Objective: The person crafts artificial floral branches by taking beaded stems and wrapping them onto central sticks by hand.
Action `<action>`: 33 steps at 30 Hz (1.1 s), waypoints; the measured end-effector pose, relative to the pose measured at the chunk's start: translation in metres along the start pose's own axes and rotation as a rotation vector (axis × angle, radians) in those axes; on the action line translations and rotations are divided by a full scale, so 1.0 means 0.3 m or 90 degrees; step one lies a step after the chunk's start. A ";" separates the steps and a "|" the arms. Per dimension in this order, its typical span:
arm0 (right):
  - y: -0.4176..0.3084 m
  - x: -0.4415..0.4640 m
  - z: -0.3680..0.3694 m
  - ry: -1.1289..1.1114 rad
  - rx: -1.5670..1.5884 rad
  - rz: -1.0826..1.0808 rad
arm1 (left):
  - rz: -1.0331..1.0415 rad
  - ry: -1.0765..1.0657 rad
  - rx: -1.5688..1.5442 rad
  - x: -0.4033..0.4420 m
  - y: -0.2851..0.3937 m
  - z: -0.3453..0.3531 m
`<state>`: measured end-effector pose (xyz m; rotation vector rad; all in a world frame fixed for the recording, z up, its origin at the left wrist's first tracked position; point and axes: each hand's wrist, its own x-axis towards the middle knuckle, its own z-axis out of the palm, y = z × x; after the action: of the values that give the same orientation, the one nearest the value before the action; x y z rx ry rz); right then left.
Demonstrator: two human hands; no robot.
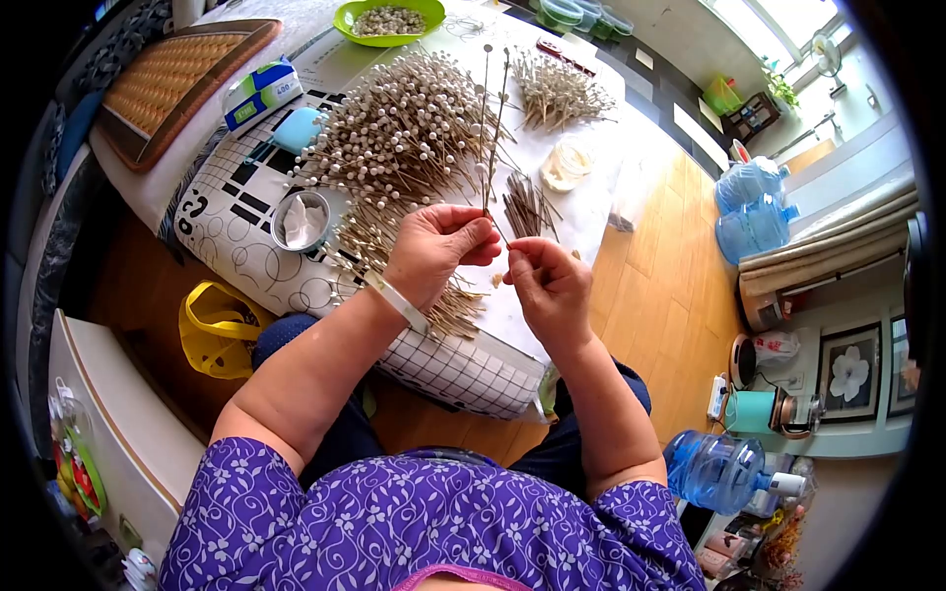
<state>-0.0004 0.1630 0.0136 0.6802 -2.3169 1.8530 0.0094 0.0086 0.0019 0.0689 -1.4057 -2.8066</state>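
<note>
Two thin dark stems with small round tips (490, 148) stand nearly upright from the fingers of my left hand (439, 251), which pinches them low down. My right hand (549, 288) is closed at the stems' lower ends, its thumb and forefinger pressed together close to the left fingertips. Behind my left hand spreads a large pile of stems with white bead-like heads (404, 128). A bundle of bare brown sticks (530, 207) lies just beyond my right hand. Past it stands a round, clear tub with pale contents (567, 164).
A smaller bunch of white-headed stems (560, 91) lies at the back right. A green bowl of beads (389, 22), a tissue pack (262, 92), a light-blue box (298, 130) and a tin with white tissue (302, 221) sit around the pile. A yellow bag (219, 330) is below left.
</note>
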 end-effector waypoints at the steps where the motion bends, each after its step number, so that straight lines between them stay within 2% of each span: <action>1: 0.004 0.001 0.001 0.007 -0.008 -0.005 | 0.000 -0.001 0.000 0.000 -0.003 0.001; 10: -0.020 0.011 -0.014 0.011 -0.143 -0.038 | -0.009 -0.001 0.003 0.004 -0.018 -0.001; 17: -0.021 0.023 -0.029 0.006 -0.216 -0.071 | -0.077 -0.047 -0.023 0.004 0.006 -0.009; 26: -0.037 0.021 -0.038 0.047 -0.180 -0.117 | -0.109 -0.056 0.014 0.004 0.020 -0.015; 33: -0.010 0.035 -0.056 0.008 -0.216 -0.106 | -0.098 -0.047 0.030 0.005 0.016 -0.014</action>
<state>-0.0118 0.1755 0.0243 0.7789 -2.3988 1.3463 0.0078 0.0023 0.0033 0.0760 -1.5467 -2.9265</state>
